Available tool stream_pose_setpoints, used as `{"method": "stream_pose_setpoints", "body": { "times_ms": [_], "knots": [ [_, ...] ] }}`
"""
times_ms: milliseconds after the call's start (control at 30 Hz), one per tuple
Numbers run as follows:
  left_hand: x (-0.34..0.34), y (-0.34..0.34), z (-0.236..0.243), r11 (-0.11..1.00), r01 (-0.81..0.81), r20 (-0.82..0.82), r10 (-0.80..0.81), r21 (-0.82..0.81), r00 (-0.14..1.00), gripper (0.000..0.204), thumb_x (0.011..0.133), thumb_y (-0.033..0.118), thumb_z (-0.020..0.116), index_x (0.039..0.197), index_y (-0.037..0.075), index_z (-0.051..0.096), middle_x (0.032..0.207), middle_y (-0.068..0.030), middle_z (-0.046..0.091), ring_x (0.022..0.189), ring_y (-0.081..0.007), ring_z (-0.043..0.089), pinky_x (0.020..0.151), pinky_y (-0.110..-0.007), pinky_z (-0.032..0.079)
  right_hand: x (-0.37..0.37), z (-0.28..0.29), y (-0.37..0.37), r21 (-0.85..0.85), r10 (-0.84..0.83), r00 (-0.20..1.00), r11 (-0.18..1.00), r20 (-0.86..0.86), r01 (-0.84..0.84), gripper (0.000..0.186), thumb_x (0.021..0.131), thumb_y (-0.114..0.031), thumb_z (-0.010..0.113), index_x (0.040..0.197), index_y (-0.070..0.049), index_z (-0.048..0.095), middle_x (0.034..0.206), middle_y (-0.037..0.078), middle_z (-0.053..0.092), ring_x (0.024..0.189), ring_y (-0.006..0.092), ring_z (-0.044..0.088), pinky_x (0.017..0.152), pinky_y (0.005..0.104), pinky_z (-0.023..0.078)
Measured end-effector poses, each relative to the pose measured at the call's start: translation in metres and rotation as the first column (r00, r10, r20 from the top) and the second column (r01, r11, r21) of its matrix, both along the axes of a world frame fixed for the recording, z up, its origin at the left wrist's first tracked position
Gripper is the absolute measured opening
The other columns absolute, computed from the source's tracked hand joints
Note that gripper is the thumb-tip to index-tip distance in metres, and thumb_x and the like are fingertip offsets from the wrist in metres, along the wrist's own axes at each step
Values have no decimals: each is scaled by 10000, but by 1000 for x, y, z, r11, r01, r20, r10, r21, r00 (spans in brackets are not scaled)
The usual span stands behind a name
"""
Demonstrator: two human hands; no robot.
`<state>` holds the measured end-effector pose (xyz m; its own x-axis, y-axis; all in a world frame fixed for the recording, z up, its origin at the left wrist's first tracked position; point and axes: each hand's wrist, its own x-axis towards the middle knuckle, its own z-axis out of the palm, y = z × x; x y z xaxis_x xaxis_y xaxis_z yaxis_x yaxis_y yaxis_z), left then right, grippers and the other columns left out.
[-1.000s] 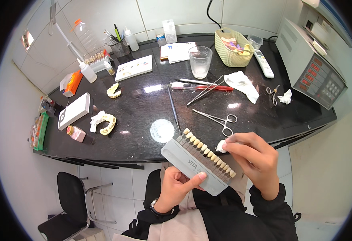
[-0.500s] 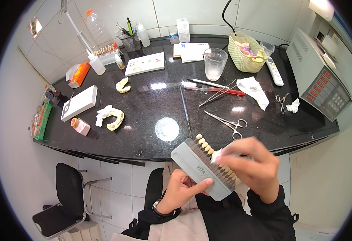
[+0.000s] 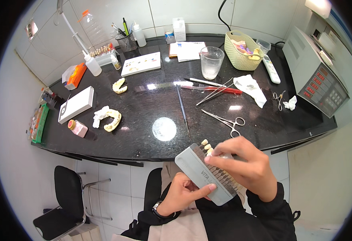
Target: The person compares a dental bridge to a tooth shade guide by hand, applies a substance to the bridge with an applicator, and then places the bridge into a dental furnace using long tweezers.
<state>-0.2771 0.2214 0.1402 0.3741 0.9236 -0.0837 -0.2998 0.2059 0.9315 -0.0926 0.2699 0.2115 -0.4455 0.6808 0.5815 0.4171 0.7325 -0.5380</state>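
The grey tooth-shade holder point(image 3: 208, 176) is sitting at six o'clock, below the counter point(image 3: 144, 132) edge. The left hand point(image 3: 184, 195) is clamping its base; right-hand fingers point(image 3: 220, 154) are pinching one tab. Pulling straight out, base steadied, seems wisest.

Single head-worn fisheye view, looking steeply down — hands close, black worktop point(image 3: 144, 132) beyond
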Motion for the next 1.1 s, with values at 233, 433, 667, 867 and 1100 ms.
{"method": "stream_pose_setpoints", "body": {
  "times_ms": [233, 433, 667, 867, 1100],
  "knots": [
    [4, -3, 2, 994, 84, -26, -87, -74, 996, 259, 879, 85, 677, 1070, -74, 603, 976, -131, 677, 822, -160, 673, 653, -266, 592, 4, -16, 17, -17, -259, 943, 965, -210, 261, 254, 680, 33, 706, 917, -45, 664, 881, 80, 667, 781, 237, 649, 686, 312, 531],
    [1, -5, 1, 996, 69, -24, -70, -53, 997, 258, 876, 94, 684, 1062, -70, 614, 970, -127, 681, 807, -163, 675, 656, -268, 593, 5, -5, 3, 42, -50, 998, 998, 24, 49, 269, 684, -2, 687, 950, -38, 665, 915, 77, 634, 789, 233, 641, 679, 318, 535],
    [7, -7, 0, 994, 107, -73, -108, -17, 991, 250, 876, 92, 682, 1048, -75, 614, 966, -130, 681, 792, -162, 675, 653, -265, 591, 8, 2, 2, 53, -122, 992, 991, -45, 124, 259, 699, -21, 670, 957, -37, 670, 926, 81, 618, 801, 236, 637, 654, 317, 528],
    [9, -5, 0, 996, 93, -57, -93, -2, 994, 254, 878, 94, 680, 1049, -82, 613, 961, -129, 682, 800, -165, 677, 662, -267, 594, 14, -4, -13, 21, -131, 991, 991, 33, 130, 263, 689, -19, 669, 951, -41, 674, 913, 82, 622, 816, 231, 633, 666, 319, 535],
    [13, 0, 4, 998, -15, -41, 13, -63, 999, 256, 870, 81, 685, 1053, -83, 615, 970, -139, 682, 814, -180, 681, 652, -284, 602, 29, -8, -27, -11, -217, 973, 976, -73, 217, 211, 708, 15, 723, 908, -42, 684, 875, 61, 628, 747, 206, 618, 625, 302, 509]
  ]
}}
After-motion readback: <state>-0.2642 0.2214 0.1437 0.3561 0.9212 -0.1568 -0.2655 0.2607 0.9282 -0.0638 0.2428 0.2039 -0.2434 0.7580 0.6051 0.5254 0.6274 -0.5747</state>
